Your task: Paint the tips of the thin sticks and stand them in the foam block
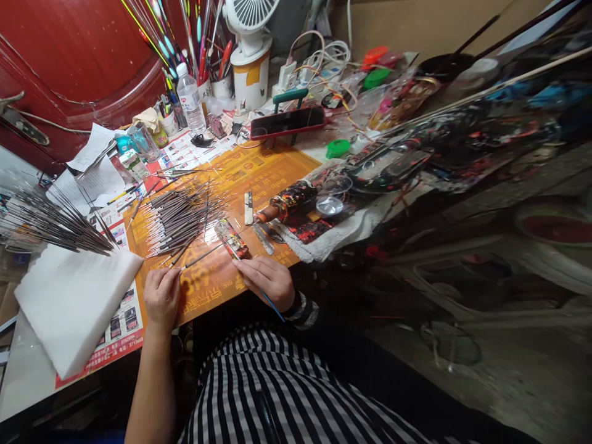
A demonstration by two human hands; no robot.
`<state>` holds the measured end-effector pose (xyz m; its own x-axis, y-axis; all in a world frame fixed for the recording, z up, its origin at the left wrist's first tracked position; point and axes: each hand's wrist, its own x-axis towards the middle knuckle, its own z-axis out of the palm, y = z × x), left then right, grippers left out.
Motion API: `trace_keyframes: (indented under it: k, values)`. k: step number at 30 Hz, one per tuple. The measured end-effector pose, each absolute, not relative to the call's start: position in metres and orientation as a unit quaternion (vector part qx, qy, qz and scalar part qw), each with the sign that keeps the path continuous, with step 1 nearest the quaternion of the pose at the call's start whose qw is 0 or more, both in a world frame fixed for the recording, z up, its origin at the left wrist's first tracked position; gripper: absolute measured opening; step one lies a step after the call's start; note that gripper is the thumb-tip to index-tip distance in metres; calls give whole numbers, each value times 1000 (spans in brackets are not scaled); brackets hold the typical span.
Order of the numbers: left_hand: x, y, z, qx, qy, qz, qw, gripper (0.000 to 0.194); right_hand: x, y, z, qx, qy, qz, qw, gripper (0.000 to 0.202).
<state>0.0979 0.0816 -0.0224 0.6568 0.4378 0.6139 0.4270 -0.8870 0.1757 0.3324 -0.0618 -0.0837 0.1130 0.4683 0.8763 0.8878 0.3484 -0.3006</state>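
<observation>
My left hand (161, 291) pinches the near end of a slim dark fishing float (203, 255), which points right towards a paint-stained block (231, 238). In my right hand (269, 280) is a thin paintbrush (272, 304) with a blue handle; its front end lies by the block's near edge. A pile of similar dark floats with pale tips (178, 219) rests on the orange table sheet (208, 290), beyond my left hand. Right of the block lie a small whitish bar (248, 208) and a flat grey strip (263, 239).
A white foam block (78, 302) at the left has several dark floats (69, 225) stuck in it. At the back stand a water bottle (189, 98), a white fan (252, 24) and a phone (287, 123). A paint-smeared bottle (296, 196) lies on the right near a small clear dish (329, 206).
</observation>
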Motion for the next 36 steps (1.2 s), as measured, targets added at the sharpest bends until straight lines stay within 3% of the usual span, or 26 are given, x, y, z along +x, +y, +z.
trace_keyframes:
  k: [6, 17, 36]
  values:
    - [97, 82, -23, 910, 243, 335, 4, 19, 333, -61, -88, -546, -631, -192, 517, 47]
    - [100, 80, -25, 910, 222, 350, -3, 19, 291, -59, -77, -469, -666, -160, 558, 55]
    - [101, 71, -28, 904, 233, 357, 11, 11, 257, -53, -94, -493, -713, -149, 475, 50]
